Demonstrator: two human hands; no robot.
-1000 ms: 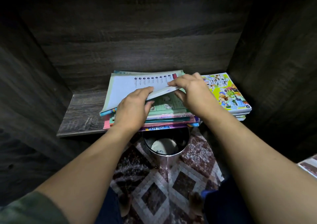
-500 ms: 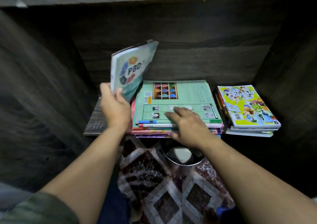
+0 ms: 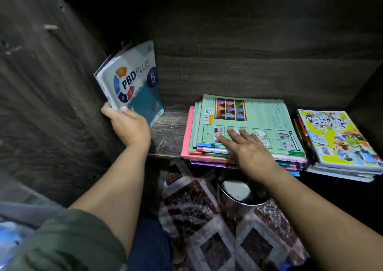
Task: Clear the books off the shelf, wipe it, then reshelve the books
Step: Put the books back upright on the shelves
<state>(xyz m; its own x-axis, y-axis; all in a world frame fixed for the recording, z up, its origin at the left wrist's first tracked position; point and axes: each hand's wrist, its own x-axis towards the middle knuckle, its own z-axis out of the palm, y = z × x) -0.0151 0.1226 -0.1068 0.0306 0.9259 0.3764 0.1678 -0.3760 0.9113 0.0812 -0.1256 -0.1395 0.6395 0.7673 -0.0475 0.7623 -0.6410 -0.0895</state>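
Note:
My left hand (image 3: 128, 125) grips the lower corner of a white and teal "PBD Plus" workbook (image 3: 134, 82), which stands upright against the shelf's left wall. A flat stack of books (image 3: 244, 129) with a green cover on top lies in the middle of the dark wooden shelf (image 3: 170, 135). My right hand (image 3: 246, 148) rests on that green cover with straight, spread fingers. A second stack topped by a yellow comic (image 3: 337, 140) lies at the right.
Dark wooden walls enclose the shelf on the left, back and right. Below the shelf's front edge stands a metal bin (image 3: 240, 194) on a patterned rug (image 3: 217, 229). My knees show at the bottom.
My left hand lifted the top workbook off the middle stack and stood it upright at the left wall. My right hand let go of that book and now lies flat on the green cover.

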